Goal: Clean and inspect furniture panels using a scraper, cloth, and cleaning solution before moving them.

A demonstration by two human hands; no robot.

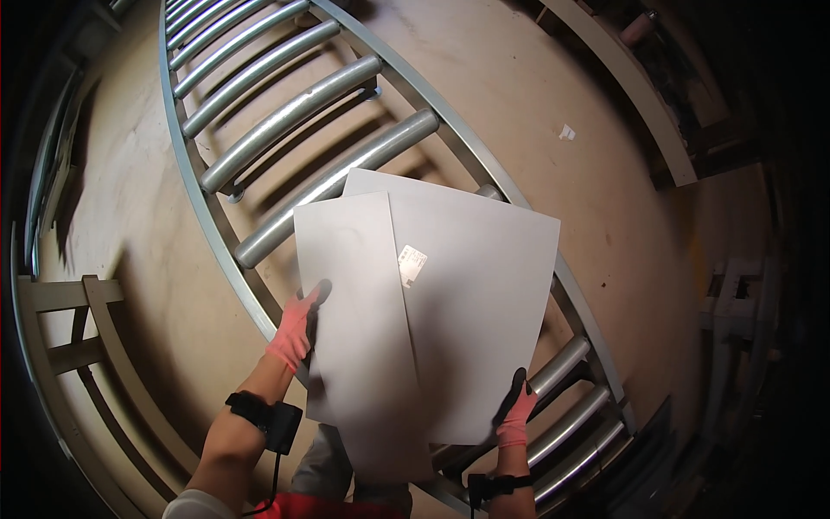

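Note:
Two flat white panels lie one over the other across the roller conveyor in front of me. On top at the left is the narrower panel (354, 285); beneath it the larger panel (480, 277) reaches out to the right, with a small printed label (411, 265) by the narrow panel's edge. My left hand (298, 327), in a pink glove with dark fingertips, is closed on the narrow panel's left edge, thumb on top. My right hand (516, 408), gloved alike, grips the larger panel's lower right edge. The fingers under both panels are hidden.
The conveyor's metal rollers (298, 121) run away to the far left between two side rails (203, 221). A wooden-looking frame (104, 324) stands at the left. Another long beam (627, 82) is at the far right. A white scrap (566, 132) lies on the floor.

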